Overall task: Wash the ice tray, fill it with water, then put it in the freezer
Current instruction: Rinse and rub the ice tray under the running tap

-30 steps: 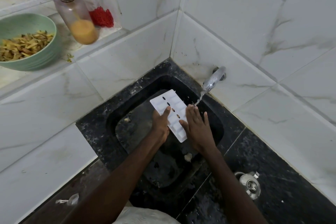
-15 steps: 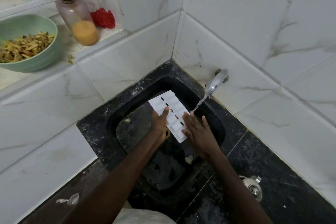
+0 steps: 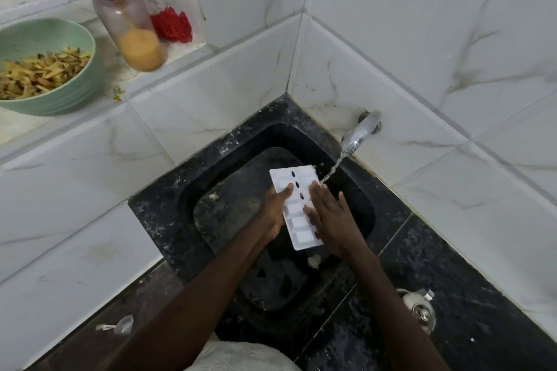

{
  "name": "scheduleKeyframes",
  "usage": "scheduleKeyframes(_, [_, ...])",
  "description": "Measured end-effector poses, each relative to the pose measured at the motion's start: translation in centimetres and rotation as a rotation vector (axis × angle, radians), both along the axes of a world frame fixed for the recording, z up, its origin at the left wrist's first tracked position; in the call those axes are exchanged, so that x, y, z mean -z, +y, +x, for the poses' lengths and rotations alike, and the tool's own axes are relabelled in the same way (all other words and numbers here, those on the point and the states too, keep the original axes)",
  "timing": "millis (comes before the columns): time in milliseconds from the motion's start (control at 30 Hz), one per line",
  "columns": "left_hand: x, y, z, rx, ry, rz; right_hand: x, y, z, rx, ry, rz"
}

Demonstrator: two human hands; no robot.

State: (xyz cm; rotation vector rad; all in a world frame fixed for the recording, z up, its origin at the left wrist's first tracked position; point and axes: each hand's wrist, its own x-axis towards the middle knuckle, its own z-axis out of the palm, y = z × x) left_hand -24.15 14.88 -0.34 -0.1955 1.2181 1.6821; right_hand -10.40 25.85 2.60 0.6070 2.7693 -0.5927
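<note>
A white ice tray (image 3: 297, 208) with dark oval holes down its middle is held tilted over the black sink (image 3: 235, 147). My left hand (image 3: 272, 211) grips its left long edge, thumb on top. My right hand (image 3: 330, 220) lies flat with spread fingers on the tray's right side. A chrome tap (image 3: 360, 131) sticks out of the right wall and a thin stream of water falls beside the tray's upper right corner, close to my right fingertips.
On the tiled ledge at upper left stand a green bowl (image 3: 69, 90) of peelings, a soap pump bottle (image 3: 129, 27) and a red scrubber (image 3: 171, 24). A metal valve (image 3: 420, 309) sits on the black counter at lower right. Scraps lie in the sink.
The tray has turned more lengthwise toward me. My right hand has slid down along the tray's right side. The water stream now falls by the tray's upper right corner.
</note>
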Motion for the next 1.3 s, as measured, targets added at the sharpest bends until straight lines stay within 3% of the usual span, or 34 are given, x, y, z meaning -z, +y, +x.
scheduleKeyframes(500, [-1.0,0.4,1.6,0.138,0.061,0.069,0.7,4.5,-4.2,0.091,-0.053,0.074])
scheduleKeyframes(900, [0.1,-0.3,-1.7,-0.134,0.077,-0.083,0.4,-1.5,1.7,0.089,0.040,-0.076])
scheduleKeyframes(1300, [-2.2,-0.2,-0.8,-0.002,0.051,0.031,-0.9,3.3,-4.0,0.046,-0.001,0.061])
